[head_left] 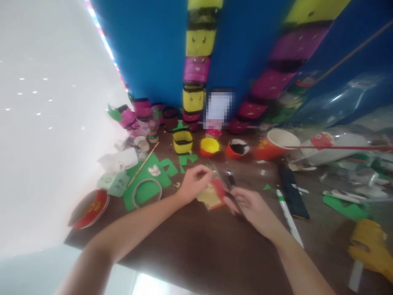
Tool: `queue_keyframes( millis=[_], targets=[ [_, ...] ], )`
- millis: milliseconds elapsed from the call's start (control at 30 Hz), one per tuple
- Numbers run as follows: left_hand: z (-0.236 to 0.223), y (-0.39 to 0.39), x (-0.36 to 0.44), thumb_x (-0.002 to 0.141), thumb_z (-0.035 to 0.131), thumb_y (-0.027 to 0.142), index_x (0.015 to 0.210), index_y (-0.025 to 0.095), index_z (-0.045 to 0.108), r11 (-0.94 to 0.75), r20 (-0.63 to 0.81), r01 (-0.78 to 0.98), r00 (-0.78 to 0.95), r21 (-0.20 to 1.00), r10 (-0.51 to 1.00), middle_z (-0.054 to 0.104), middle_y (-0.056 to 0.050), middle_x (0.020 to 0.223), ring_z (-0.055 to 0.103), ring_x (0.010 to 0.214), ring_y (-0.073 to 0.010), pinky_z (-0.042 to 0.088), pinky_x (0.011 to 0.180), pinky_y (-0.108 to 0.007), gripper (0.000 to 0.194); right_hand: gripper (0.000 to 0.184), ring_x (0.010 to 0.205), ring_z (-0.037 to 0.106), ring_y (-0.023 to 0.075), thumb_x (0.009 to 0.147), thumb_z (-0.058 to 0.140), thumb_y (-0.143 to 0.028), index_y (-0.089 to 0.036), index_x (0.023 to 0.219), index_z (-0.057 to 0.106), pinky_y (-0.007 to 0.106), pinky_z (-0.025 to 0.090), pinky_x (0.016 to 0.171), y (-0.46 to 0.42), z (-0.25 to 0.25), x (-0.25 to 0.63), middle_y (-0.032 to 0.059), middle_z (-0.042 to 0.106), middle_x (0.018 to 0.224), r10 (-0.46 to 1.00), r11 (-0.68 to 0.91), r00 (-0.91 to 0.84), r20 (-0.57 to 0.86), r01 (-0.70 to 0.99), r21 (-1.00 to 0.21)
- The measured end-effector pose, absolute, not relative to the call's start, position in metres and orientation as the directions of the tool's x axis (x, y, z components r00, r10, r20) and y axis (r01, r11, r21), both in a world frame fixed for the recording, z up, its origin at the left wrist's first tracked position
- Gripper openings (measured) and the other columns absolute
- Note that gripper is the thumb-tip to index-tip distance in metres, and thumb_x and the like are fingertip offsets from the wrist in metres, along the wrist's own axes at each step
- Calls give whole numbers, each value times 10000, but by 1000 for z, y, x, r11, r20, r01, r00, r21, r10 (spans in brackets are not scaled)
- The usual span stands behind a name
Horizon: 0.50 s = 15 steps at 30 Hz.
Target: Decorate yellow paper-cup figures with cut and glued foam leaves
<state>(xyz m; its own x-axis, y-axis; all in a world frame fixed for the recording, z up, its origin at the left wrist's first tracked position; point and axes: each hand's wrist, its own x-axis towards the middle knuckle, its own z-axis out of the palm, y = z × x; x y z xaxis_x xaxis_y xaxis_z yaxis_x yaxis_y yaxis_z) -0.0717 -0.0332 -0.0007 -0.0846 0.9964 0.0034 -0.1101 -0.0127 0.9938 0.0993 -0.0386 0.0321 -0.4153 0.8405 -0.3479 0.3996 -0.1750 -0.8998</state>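
Note:
My left hand (196, 182) is closed, thumb and fingertips pressed together; anything between them is too small and blurred to make out. My right hand (247, 203) is wrapped around what look like black-handled scissors (232, 199), the thin grey blade pointing up and left toward my left fingertips. Beneath and between the hands lie pale yellow pieces (209, 197) and a red piece (218, 187) on the brown table (196, 246). Just beyond the right hand is a small dark object (230, 178), its kind unclear.
Yellow (209, 146) and red-orange paint cups (237, 149) stand behind the hands, beside a large paper cup (278, 143). Green sheets (162, 186) and a ring (134, 196) lie left. A white marker (288, 217), dark strip (293, 192) and yellow glue gun (368, 248) lie right.

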Motion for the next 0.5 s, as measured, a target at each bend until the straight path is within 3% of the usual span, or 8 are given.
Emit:
queue_keyframes(
  millis=[500],
  targets=[
    [0,-34,-72,742,600,345,662,141,548,-2,-7,-106,-82,994,997,505,32,586,454,495,-60,367,493,-193,225,429,491,441,87,658,639,-560,-196,604,420,211,312,476,-38,32,101,-54,451,511,830,-164,-434,-350,410,-897]
  ],
)
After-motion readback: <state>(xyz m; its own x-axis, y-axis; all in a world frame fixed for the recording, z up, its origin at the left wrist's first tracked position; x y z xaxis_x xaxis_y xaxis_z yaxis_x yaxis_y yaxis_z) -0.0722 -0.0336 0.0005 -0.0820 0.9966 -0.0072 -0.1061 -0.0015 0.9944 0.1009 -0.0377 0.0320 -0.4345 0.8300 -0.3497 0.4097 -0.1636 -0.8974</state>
